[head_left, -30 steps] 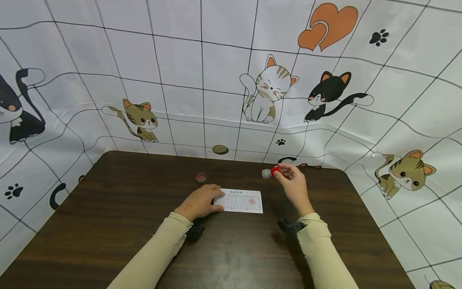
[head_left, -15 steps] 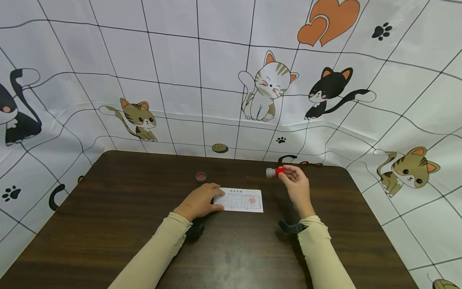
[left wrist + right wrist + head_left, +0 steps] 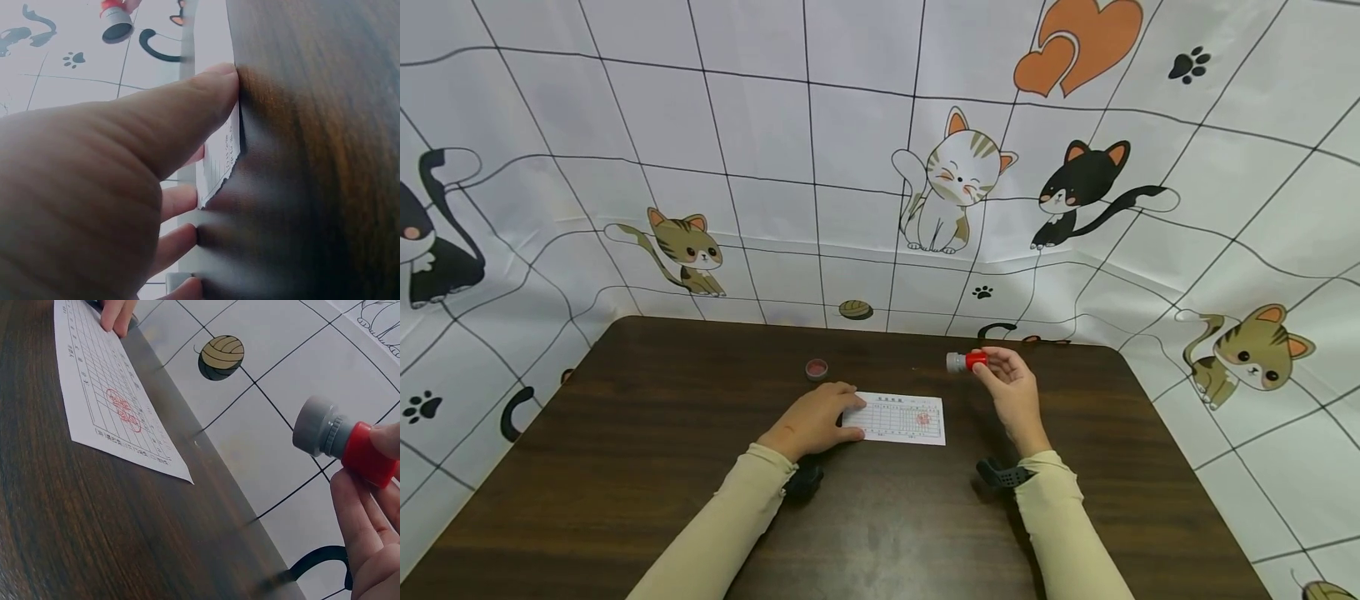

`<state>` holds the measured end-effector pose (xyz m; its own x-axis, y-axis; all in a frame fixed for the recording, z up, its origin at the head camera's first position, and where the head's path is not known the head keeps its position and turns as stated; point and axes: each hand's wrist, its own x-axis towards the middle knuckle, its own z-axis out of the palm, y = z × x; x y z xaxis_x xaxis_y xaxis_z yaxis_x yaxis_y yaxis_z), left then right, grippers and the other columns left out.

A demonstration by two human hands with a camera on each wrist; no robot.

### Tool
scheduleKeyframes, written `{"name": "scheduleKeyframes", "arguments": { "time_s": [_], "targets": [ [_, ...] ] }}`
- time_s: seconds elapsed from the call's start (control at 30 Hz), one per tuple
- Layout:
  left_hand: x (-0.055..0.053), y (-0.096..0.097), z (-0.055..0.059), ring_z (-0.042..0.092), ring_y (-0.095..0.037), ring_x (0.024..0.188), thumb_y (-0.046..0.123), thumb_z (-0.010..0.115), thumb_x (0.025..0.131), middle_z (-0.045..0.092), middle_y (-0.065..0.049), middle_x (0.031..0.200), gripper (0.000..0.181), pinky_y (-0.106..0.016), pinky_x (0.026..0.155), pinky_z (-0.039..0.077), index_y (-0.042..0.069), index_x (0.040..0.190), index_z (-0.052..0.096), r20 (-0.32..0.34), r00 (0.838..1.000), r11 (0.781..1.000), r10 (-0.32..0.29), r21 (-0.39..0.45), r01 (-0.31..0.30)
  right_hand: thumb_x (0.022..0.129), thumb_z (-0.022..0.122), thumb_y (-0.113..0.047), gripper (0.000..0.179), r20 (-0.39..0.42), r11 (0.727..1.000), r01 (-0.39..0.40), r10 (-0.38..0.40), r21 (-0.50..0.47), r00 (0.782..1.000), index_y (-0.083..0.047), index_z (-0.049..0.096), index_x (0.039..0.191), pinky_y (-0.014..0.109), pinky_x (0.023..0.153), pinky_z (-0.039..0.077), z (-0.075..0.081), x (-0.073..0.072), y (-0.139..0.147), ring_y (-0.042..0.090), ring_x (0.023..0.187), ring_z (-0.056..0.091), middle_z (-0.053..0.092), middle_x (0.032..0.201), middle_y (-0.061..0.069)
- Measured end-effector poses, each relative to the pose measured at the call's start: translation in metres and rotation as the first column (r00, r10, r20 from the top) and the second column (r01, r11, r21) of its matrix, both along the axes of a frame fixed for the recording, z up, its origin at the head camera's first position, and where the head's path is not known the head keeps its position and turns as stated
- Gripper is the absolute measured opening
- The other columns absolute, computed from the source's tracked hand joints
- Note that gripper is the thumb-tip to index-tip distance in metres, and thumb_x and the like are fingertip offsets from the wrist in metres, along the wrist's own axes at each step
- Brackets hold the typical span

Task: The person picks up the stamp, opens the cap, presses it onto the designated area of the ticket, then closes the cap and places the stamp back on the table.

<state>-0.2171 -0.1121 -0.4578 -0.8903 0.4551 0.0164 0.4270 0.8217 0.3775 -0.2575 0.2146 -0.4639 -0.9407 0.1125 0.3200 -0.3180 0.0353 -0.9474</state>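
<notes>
A white printed form (image 3: pixel 895 419) with a table grid and a red stamp mark lies on the dark wooden table (image 3: pixel 880 508). My left hand (image 3: pixel 812 423) presses the form's left end, its thumb on the near edge and its fingers spread toward the far edge. A torn edge of paper shows by that thumb in the left wrist view. Above the table, right of the form, my right hand (image 3: pixel 1017 398) pinches a stamp (image 3: pixel 369 453) by its red handle. The stamp lies nearly sideways in the air, its grey round end pointing left, away from the form.
A small round cap (image 3: pixel 817 369) with a reddish inside sits behind the left hand. A white grid-lined cloth (image 3: pixel 850 183) printed with cats hangs behind and beside the table.
My right hand with the stamp first shifted slightly right, then a little back left. The stamp turned from slightly tilted to nearly level. The left hand and the form stayed put.
</notes>
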Motion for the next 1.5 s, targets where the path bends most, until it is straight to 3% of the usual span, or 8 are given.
{"name": "scheduleKeyframes", "arguments": {
  "time_s": [0.47,0.7,0.93,1.03,1.1,1.23,1.33,1.5],
  "targets": [
    [0.0,0.001,-0.003,0.058,-0.029,0.13,0.041,0.081,0.09,0.061,-0.012,0.141,0.052,-0.048,0.108,0.048,0.01,0.131,0.072,-0.027,1.0,1.0,0.0,-0.001,0.0,0.096,0.074,-0.006,0.038,0.053,0.999,-0.037,0.037,-0.006,0.998,0.008,0.06,0.129,0.019,0.091,0.055,-0.007,0.001,-0.001,0.012,0.102,0.067,0.064,0.133,0.029],
    [0.001,0.003,-0.001,0.059,-0.028,0.127,0.041,0.08,0.091,0.063,-0.01,0.138,0.051,-0.048,0.106,0.049,0.01,0.13,0.072,-0.031,1.0,1.0,0.006,-0.006,-0.006,0.095,0.073,-0.002,0.036,0.026,0.999,-0.035,0.035,-0.029,0.999,0.009,0.059,0.127,0.021,0.09,0.056,-0.004,0.003,-0.003,0.012,0.1,0.068,0.066,0.129,0.026],
    [-0.004,0.0,0.006,0.059,-0.028,0.127,0.042,0.077,0.094,0.065,-0.008,0.135,0.048,-0.049,0.106,0.05,0.012,0.131,0.071,-0.093,0.995,1.0,0.026,-0.001,-0.026,0.095,0.074,-0.001,0.036,0.034,0.998,-0.036,0.038,-0.055,0.999,0.009,0.06,0.127,0.024,0.088,0.058,-0.005,0.002,-0.003,0.011,0.097,0.068,0.068,0.127,0.025],
    [-0.008,-0.003,0.012,0.059,-0.029,0.128,0.04,0.077,0.094,0.065,-0.008,0.135,0.048,-0.049,0.106,0.05,0.013,0.133,0.07,-0.125,0.99,0.997,0.068,0.029,-0.065,0.095,0.074,-0.003,0.037,0.041,0.999,-0.024,0.026,-0.044,0.999,0.009,0.061,0.127,0.022,0.081,0.059,-0.006,0.0,-0.003,0.011,0.09,0.066,0.069,0.126,0.023],
    [-0.011,-0.007,0.015,0.058,-0.03,0.129,0.039,0.077,0.095,0.065,-0.008,0.136,0.048,-0.05,0.107,0.049,0.013,0.134,0.069,-0.132,0.987,0.995,0.096,0.047,-0.091,0.095,0.075,-0.007,0.037,0.061,1.0,-0.006,0.008,-0.026,0.998,0.007,0.063,0.127,0.018,0.069,0.056,-0.006,0.0,-0.003,0.008,0.079,0.062,0.072,0.123,0.016],
    [-0.017,-0.014,0.016,0.058,-0.033,0.13,0.037,0.077,0.095,0.064,-0.011,0.138,0.05,-0.052,0.107,0.049,0.011,0.136,0.067,-0.144,0.98,0.989,0.137,0.078,-0.127,0.095,0.077,-0.01,0.037,0.109,1.0,0.006,-0.004,-0.017,0.994,0.003,0.065,0.127,0.017,0.048,0.038,-0.004,0.0,-0.002,0.006,0.061,0.048,0.075,0.116,0.003],
    [-0.022,-0.02,0.015,0.061,-0.034,0.123,0.035,0.077,0.095,0.064,-0.014,0.135,0.055,-0.053,0.1,0.053,0.01,0.142,0.062,-0.134,0.977,0.982,0.165,0.111,-0.15,0.094,0.076,-0.006,0.037,0.127,1.0,-0.005,0.008,-0.019,0.992,0.005,0.065,0.127,0.017,0.045,0.032,-0.001,0.002,-0.002,0.005,0.056,0.043,0.075,0.114,0.003],
    [-0.031,-0.03,0.011,0.061,-0.035,0.119,0.032,0.078,0.094,0.062,-0.017,0.136,0.063,-0.054,0.095,0.054,0.009,0.149,0.055,-0.13,0.967,0.969,0.22,0.146,-0.201,0.094,0.076,-0.004,0.036,0.146,1.0,-0.019,0.021,-0.013,0.989,0.008,0.064,0.126,0.018,0.045,0.033,0.013,0.012,-0.007,0.006,0.055,0.043,0.074,0.107,0.002]
  ]
}}
